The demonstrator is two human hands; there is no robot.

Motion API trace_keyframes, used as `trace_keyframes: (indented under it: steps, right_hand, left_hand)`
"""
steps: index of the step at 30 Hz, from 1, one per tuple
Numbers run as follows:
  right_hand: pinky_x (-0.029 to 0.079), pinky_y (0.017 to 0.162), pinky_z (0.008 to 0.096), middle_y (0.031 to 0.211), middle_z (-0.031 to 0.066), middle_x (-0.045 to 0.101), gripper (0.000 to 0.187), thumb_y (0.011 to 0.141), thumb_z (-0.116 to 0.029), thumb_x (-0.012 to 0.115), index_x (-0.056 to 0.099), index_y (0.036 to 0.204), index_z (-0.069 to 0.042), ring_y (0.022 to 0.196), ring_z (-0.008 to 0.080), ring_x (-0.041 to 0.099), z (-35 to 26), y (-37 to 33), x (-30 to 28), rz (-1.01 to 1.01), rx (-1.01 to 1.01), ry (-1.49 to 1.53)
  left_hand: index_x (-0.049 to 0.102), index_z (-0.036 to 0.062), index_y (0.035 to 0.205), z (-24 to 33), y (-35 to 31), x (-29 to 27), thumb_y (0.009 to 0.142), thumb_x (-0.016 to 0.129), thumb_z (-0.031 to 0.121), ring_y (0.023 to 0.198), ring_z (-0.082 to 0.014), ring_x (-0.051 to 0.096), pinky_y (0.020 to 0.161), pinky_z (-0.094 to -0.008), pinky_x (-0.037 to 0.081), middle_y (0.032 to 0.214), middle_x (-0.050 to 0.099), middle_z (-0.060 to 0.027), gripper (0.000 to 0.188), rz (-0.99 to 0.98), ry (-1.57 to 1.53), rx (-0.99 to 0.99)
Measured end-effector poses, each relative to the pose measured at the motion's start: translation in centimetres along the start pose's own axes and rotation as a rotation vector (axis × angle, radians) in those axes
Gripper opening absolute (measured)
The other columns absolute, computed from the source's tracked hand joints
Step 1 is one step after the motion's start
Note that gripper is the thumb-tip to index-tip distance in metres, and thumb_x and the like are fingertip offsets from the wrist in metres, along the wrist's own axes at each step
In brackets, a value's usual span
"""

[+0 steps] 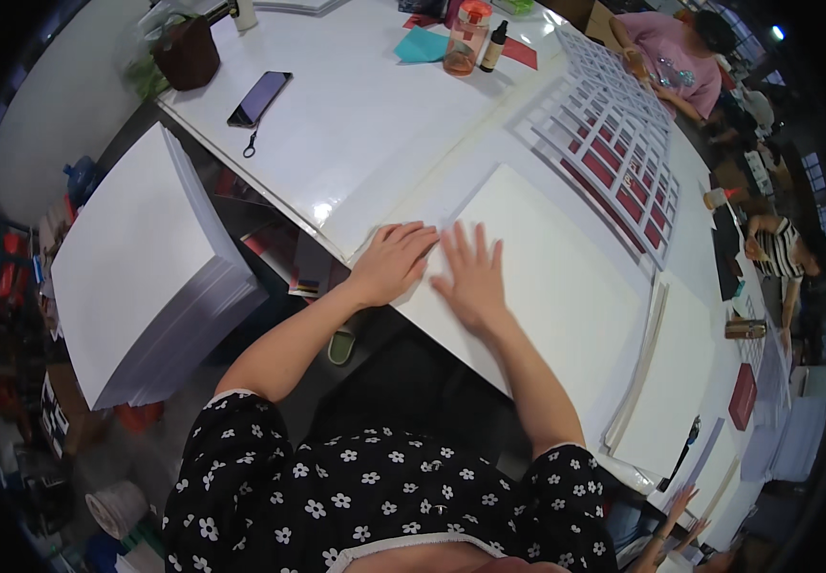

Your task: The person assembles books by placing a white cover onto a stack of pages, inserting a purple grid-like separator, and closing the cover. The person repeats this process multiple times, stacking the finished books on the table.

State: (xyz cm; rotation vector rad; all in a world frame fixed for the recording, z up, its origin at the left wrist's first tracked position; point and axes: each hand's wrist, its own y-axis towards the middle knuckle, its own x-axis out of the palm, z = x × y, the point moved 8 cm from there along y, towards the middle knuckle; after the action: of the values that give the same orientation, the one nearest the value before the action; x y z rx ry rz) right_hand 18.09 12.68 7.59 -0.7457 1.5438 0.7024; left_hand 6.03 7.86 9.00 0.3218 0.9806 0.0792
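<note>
A large white sheet or board lies flat on the white table in front of me. My right hand rests on its left part, fingers spread and slightly blurred, with nothing in them. My left hand lies palm down at the sheet's left edge near the table's front corner. Its fingers are stretched out close together and point toward my right hand. The two hands are nearly touching at the fingertips. Whatever lies under my left palm is hidden.
A tall stack of white sheets stands left of the table. Beyond the sheet are white lattice frames over dark red pieces. More white boards lie at right. A phone and a pink-capped bottle sit farther back. Several people work nearby.
</note>
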Motion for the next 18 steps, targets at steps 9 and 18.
trace_keyframes:
  steps: [9,18]
  right_hand:
    - [0.015,0.121,0.0546,0.160,0.0191,0.025,0.097,0.083,-0.056,0.063,0.027,0.153,0.000,0.150,0.0371,0.019,-5.8,-14.0,-2.3,-0.113,-0.111,0.185]
    - [0.018,0.118,0.0574,0.156,0.0235,0.032,0.078,0.091,-0.048,0.062,0.038,0.150,-0.004,0.147,0.0384,0.026,5.6,-25.1,-3.5,-0.161,0.344,-0.026]
  left_hand:
    - [0.054,0.0066,0.136,-3.5,-0.6,0.3,0.094,0.051,0.008,0.127,-0.0330,0.050,0.108,-0.0416,0.037,0.137,0.057,-0.0134,0.042,0.150,-0.230,-0.122]
    - [0.055,0.0072,0.135,-5.3,0.6,1.2,0.097,0.053,0.017,0.124,-0.0300,0.051,0.103,-0.0373,0.043,0.138,0.056,-0.0104,0.039,0.104,-0.303,-0.212]
